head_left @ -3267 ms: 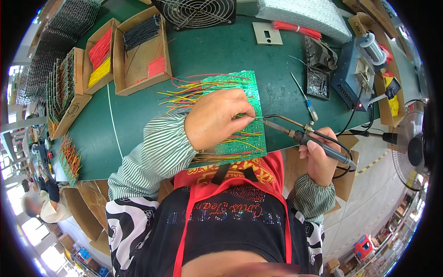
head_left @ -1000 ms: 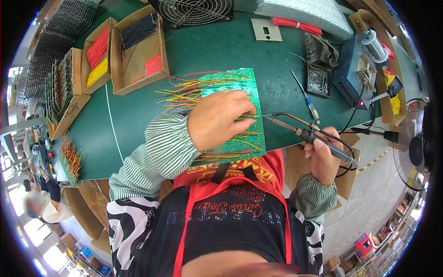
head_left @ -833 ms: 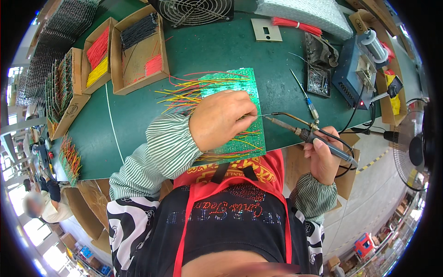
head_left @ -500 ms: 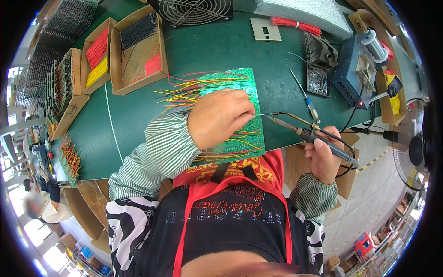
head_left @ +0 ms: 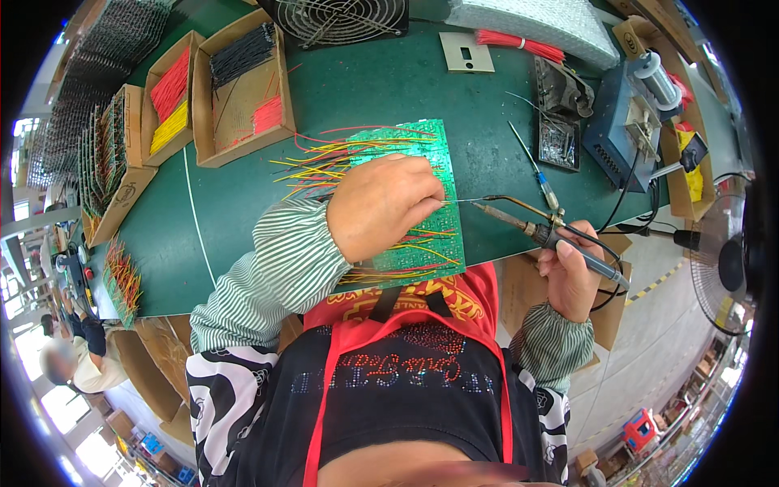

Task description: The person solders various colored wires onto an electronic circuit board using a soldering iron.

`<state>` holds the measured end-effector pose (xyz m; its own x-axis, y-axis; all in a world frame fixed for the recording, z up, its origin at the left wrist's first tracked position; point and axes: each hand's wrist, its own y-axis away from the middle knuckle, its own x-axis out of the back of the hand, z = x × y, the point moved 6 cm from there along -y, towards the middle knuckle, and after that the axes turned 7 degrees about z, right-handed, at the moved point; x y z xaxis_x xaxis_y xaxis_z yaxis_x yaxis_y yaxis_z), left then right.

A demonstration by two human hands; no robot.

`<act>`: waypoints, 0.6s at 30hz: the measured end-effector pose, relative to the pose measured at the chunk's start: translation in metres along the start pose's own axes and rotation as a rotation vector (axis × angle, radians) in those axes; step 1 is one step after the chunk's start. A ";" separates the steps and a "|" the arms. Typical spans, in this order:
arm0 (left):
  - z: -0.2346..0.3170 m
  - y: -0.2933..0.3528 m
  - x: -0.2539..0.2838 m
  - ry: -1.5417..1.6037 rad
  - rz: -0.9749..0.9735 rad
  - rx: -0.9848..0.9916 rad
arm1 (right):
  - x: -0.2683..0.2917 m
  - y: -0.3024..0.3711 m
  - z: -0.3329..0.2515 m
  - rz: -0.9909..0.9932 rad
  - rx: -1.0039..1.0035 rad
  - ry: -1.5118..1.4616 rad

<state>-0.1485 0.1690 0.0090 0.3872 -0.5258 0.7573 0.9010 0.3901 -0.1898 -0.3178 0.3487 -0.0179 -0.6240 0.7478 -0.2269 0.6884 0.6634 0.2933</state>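
Observation:
Under my left hand lies a green circuit board, with red and yellow wires sticking out past its left side. My left thumb and fingers are pinched together over the board; whatever they hold is hidden. My right hand grips a soldering iron by its dark handle, just off the board's right edge. A brass guide tube is fixed to the iron. Thin solder wire runs from the tube to my left fingertips. The iron's tip stays apart from the board.
Cardboard trays of red, yellow and black wires stand back left, beside a box of wired boards. A blue-handled tool, a metal stand and a blue soldering station are at right. A fan sits at the back.
My left hand has shifted very slightly left. The iron's tip has moved a touch to the right, and both hands keep their closed grip.

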 end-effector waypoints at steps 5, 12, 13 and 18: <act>0.000 0.000 -0.001 0.008 0.005 0.016 | 0.000 0.000 0.000 0.008 0.004 -0.005; -0.001 0.001 -0.001 -0.011 0.005 0.005 | 0.000 0.001 0.000 0.013 0.041 0.014; -0.002 0.001 -0.001 -0.020 0.000 0.009 | 0.000 0.001 0.001 0.014 0.041 0.015; -0.005 0.002 0.000 -0.030 0.000 0.012 | 0.001 0.000 0.002 0.025 0.028 0.025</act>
<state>-0.1457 0.1657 0.0053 0.3807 -0.5030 0.7759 0.8985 0.3994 -0.1819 -0.3182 0.3494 -0.0204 -0.6149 0.7638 -0.1963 0.7139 0.6449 0.2728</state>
